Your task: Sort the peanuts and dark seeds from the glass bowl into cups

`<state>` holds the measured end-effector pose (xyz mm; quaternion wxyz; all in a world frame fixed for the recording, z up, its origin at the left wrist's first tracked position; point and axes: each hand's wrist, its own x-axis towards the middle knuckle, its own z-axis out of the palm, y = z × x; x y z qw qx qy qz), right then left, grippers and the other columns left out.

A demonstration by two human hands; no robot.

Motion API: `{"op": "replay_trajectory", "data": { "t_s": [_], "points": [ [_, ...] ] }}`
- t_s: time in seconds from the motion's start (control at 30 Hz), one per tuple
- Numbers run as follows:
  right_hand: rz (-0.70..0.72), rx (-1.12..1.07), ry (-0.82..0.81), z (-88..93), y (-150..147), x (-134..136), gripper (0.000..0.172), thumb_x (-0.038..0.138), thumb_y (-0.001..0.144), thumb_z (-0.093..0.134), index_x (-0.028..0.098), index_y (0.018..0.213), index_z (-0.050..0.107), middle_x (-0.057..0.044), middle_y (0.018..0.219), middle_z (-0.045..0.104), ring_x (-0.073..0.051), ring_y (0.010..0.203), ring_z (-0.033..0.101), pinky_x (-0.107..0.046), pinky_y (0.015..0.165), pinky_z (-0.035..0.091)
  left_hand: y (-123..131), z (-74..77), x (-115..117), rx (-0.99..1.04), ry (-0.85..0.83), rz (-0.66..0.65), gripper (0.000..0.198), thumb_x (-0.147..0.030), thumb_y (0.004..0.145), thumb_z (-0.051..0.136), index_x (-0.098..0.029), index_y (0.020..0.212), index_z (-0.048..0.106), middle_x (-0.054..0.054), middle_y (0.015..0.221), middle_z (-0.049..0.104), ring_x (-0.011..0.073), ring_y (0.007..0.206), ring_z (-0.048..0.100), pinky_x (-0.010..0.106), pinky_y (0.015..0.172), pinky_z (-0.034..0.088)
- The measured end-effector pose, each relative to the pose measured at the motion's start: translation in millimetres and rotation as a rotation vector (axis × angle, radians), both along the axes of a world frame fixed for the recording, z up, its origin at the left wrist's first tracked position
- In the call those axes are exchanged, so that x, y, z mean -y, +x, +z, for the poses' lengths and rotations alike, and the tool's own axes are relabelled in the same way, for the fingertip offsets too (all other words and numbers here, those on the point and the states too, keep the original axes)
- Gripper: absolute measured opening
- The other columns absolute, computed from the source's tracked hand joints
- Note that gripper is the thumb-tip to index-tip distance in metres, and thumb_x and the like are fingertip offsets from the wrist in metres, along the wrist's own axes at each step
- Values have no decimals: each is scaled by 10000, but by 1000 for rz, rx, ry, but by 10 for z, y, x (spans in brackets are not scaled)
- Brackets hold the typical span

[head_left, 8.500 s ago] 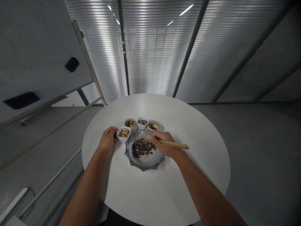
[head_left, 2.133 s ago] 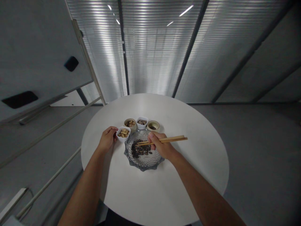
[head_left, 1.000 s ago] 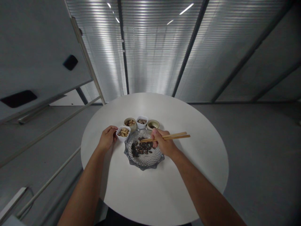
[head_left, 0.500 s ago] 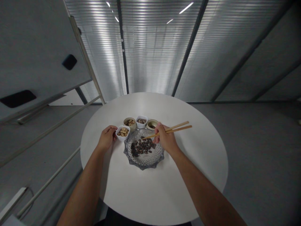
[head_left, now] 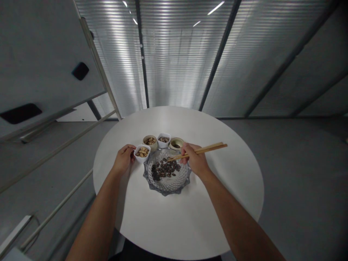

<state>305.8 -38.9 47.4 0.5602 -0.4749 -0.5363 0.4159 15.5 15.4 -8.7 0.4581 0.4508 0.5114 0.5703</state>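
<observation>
A cut-glass dish (head_left: 166, 183) holding several dark beans (head_left: 164, 169) sits on a round white table (head_left: 190, 217). My right hand (head_left: 195, 162) is closed round a pair of wooden chopsticks (head_left: 206, 149); their tips hover over the dish's far right part. Whether a bean is between the tips is too small to tell. My left hand (head_left: 123, 160) rests curled against a small white square bowl of pale nuts (head_left: 142, 152) at the dish's left rim.
Behind the dish stand three more small bowls: a tan one with nuts (head_left: 150, 140), a white one with mixed beans (head_left: 164, 139), and a tan one with a few dark beans (head_left: 176, 143). A whiteboard on a stand (head_left: 49, 65) is at the left, a ribbed glass wall behind.
My right hand has swung the chopsticks from the dish's middle up toward its far right side, near the tan bowl. The left hand has stayed on the white bowl.
</observation>
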Motion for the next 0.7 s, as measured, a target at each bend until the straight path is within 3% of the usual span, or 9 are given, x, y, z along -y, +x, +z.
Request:
{"op": "replay_trajectory", "data": {
  "t_s": [0.27,0.47,0.7],
  "points": [
    [30,94,-13,-30,-34,32,510,655,925,522,237,633,518,52,428,439,-152,417,517,-276,460,446,-40,-55,-22,3,1,-9,171,-341,746,646,-177,791,662,-28,536,548,102,399,434,233,392,302],
    [45,229,28,-78,-44,20,479,586,983,473,241,655,530,28,473,503,-155,434,527,-270,439,386,2,4,-1,9,1,-3,181,-349,733,665,-172,769,665,-30,512,524,102,397,431,230,392,295],
    [31,154,-15,-43,-64,28,504,639,968,463,248,656,518,52,428,426,-151,395,499,-274,432,395,26,5,5,19,-13,-1,187,-355,727,660,-173,769,655,-27,526,532,101,402,429,227,392,296]
  ]
}}
